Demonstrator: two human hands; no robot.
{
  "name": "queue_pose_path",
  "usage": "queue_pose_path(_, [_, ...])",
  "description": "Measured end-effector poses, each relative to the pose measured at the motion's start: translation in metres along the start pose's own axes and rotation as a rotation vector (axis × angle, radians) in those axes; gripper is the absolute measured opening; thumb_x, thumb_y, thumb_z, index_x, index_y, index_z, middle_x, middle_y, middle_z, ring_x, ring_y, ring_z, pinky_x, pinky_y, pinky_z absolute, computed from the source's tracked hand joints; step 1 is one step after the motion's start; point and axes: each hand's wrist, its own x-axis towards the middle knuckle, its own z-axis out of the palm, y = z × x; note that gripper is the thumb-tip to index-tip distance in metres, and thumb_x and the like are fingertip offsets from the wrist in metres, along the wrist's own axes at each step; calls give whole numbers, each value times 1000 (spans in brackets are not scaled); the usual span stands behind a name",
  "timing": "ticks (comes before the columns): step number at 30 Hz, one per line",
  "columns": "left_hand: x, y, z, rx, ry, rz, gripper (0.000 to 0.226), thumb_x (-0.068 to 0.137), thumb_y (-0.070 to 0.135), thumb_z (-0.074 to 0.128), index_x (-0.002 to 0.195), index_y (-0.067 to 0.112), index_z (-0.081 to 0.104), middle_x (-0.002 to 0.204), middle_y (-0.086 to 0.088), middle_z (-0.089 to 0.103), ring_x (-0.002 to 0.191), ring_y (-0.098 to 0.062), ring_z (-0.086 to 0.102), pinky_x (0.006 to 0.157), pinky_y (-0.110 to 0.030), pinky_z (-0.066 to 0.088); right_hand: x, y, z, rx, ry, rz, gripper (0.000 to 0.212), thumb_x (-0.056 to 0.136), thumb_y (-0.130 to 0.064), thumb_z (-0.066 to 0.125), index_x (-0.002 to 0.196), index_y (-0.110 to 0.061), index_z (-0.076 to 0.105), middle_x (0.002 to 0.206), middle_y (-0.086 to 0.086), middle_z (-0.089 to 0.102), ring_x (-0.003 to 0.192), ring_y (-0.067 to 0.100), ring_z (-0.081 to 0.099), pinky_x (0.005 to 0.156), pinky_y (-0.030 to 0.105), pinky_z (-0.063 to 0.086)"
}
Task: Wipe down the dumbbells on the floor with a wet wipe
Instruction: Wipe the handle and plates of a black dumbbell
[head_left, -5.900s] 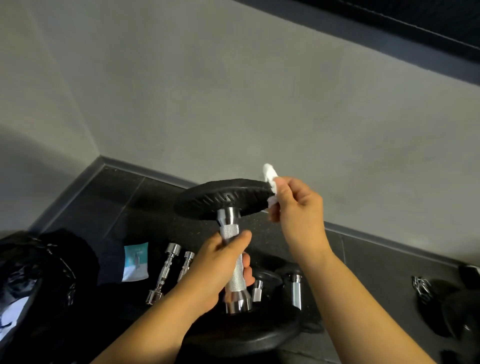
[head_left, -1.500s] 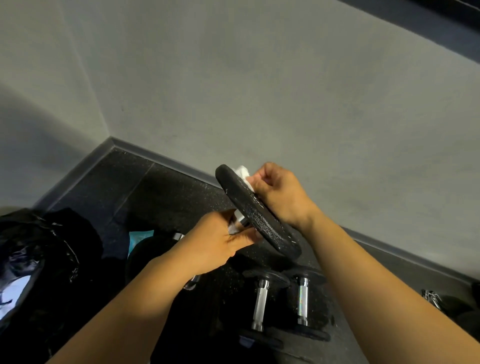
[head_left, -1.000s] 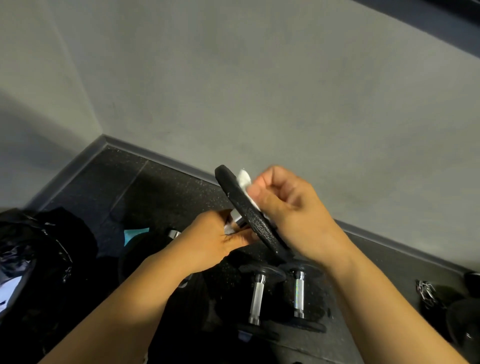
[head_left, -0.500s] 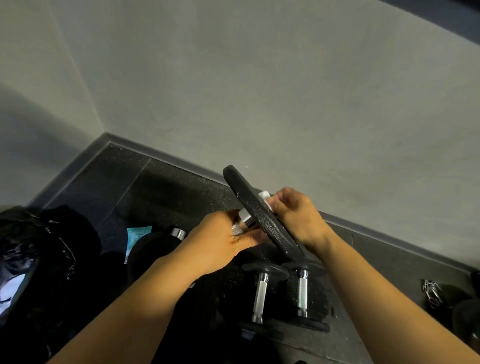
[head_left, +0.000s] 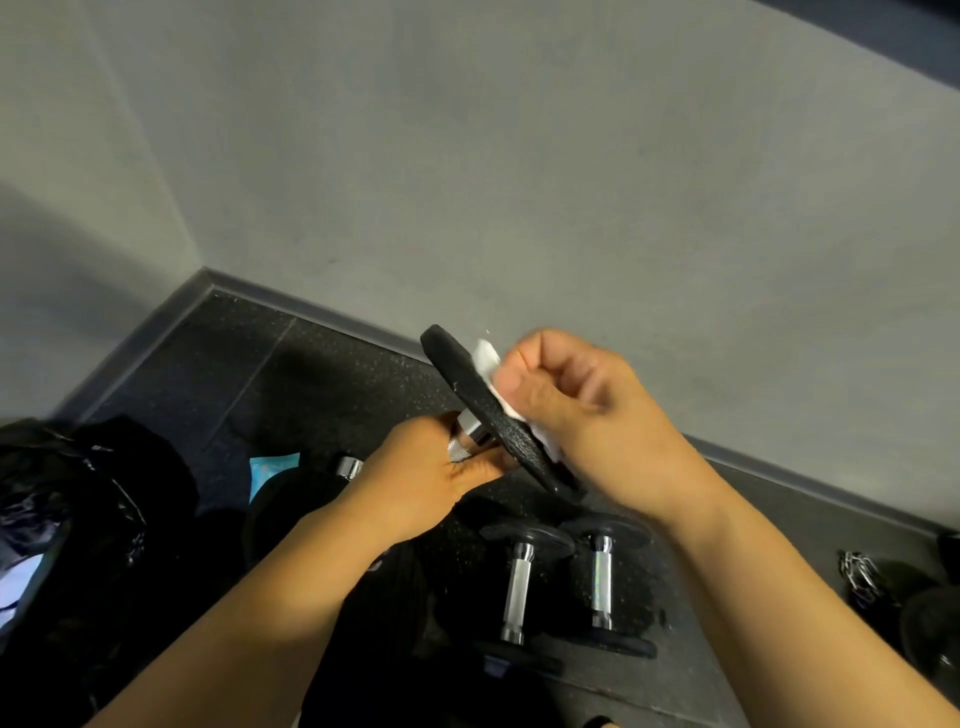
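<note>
- A black bag (head_left: 88, 519) lies crumpled on the floor (head_left: 322, 374) at the near left, with something pale showing at its left edge.
- Just right of centre, two dumbbells lie side by side on the floor. The left floor dumbbell (head_left: 519, 587) and the right floor dumbbell (head_left: 602, 582) each have a chrome handle between black plates, and they sit close together.
- A small chain (head_left: 862, 571) lies well off to the right beside dark round shapes too dim to name.
- The left hand (head_left: 431, 478) is wrapped around the knurled chrome handle of the held dumbbell (head_left: 488, 415), which is off the floor and tilted, its upper black plate edge-on to the camera.
- The right hand (head_left: 576, 410) is clamped on a white wet wipe (head_left: 485, 358), thumb and curled fingers pressing it against the far face of that upper plate. The hands sit close together on either side of the plate.
- A teal packet (head_left: 272, 467) lies on the floor beyond the left forearm.
- The dark speckled floor meets a grey skirting (head_left: 311, 306) below a plain grey wall (head_left: 519, 182) in a corner.
</note>
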Motion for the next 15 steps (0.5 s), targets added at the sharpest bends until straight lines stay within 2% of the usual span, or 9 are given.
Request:
queue_pose_path(3, [1, -2, 6, -25, -17, 16, 25, 77, 55, 63, 61, 37, 55, 40, 20, 48, 38, 0, 40, 47, -24, 32, 31, -7, 11, -54, 7, -18, 15, 93, -21, 59, 83, -9, 55, 67, 8, 54, 54, 14, 50, 51, 21, 43])
queue_pose_path(5, [2, -4, 10, -50, -25, 38, 25, 68, 66, 59, 63, 42, 56, 41, 19, 49, 38, 0, 40, 48, -25, 34, 52, 2, 13, -162, 38, 4, 19, 93, -25, 58, 86, -7, 56, 70, 5, 57, 59, 10, 52, 55, 22, 45])
queue_pose_path(8, [1, -4, 14, -63, -9, 37, 49, 53, 77, 51, 71, 31, 56, 42, 18, 49, 38, 0, 41, 48, -26, 34, 71, 30, 6, -284, 89, 128, 24, 96, -25, 55, 95, -2, 57, 82, 11, 63, 72, 18, 57, 73, 40, 54])
queue_pose_path(10, [2, -4, 14, -31, 14, 39, 52, 54, 76, 49, 74, 28, 57, 45, 15, 51, 40, 1, 44, 49, -25, 37, 68, 47, -4, -345, 99, 238, 24, 97, -25, 53, 98, -2, 57, 84, 8, 62, 79, 19, 57, 84, 44, 52])
queue_pose_path(12, [3, -5, 12, -9, 49, 56, 53, 58, 73, 49, 79, 26, 60, 51, 12, 53, 46, 1, 49, 51, -25, 41, 57, 61, -14, -370, 98, 327, 20, 97, -25, 53, 93, -7, 57, 80, 4, 61, 79, 18, 57, 81, 40, 52])
queue_pose_path(14, [5, -7, 11, 12, 87, 50, 56, 61, 72, 48, 88, 25, 63, 59, 10, 57, 54, -3, 54, 55, -25, 44, 41, 71, -21, -332, 118, 387, 18, 96, -25, 55, 86, -10, 57, 76, 12, 63, 73, 19, 55, 69, 35, 51])
queue_pose_path(15, [6, -8, 11, 21, 104, 40, 59, 61, 72, 47, 90, 24, 64, 62, 9, 58, 57, -5, 56, 56, -26, 44, 33, 72, -23, -311, 129, 403, 19, 96, -25, 56, 85, -9, 57, 73, 14, 62, 67, 18, 53, 60, 28, 48])
